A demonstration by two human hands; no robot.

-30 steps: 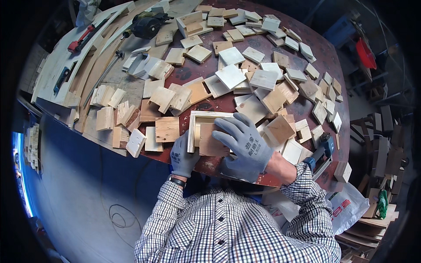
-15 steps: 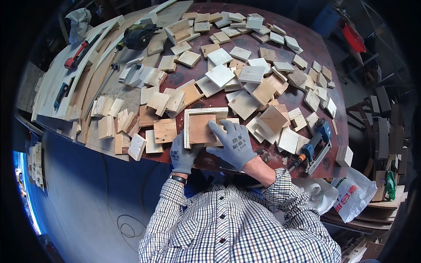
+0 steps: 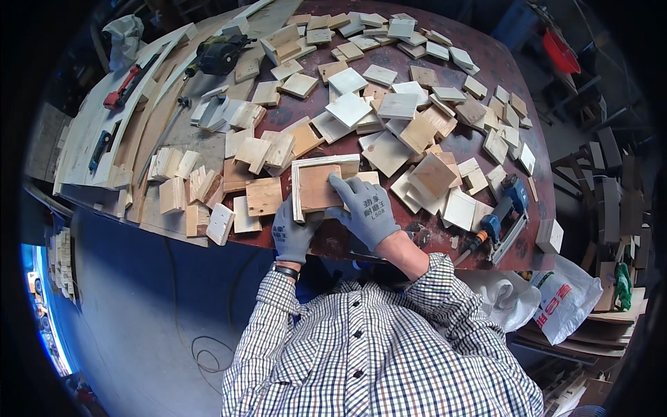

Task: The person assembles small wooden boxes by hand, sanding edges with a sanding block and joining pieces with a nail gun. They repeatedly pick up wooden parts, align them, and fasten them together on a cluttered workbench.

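Observation:
Both my hands wear grey work gloves and hold a small wooden assembly (image 3: 321, 187) just above the table's near edge. Pale strips run along its top and left side, around a reddish-brown board. My left hand (image 3: 293, 233) grips the lower left corner from below, with its fingertips hidden behind the wood. On the right side, my right hand (image 3: 366, 212) has its thumb and fingers closed on the board. Close by on the left lies a brown wood block (image 3: 264, 197). A blue nail gun (image 3: 501, 219) rests on the table to the right of my hands.
Loose wood blocks (image 3: 399, 106) lie heaped over the dark red table (image 3: 295, 115). Long boards (image 3: 156, 104) reach along its left side, with a hammer (image 3: 167, 135), a black-and-yellow tool (image 3: 219, 55) and a red-handled tool (image 3: 124, 89). White plastic bags (image 3: 566, 299) hang at the right front.
My hands and the wooden assembly have risen slightly in the picture and tilted a little. My hold on it looks the same. The whole view has shifted slightly.

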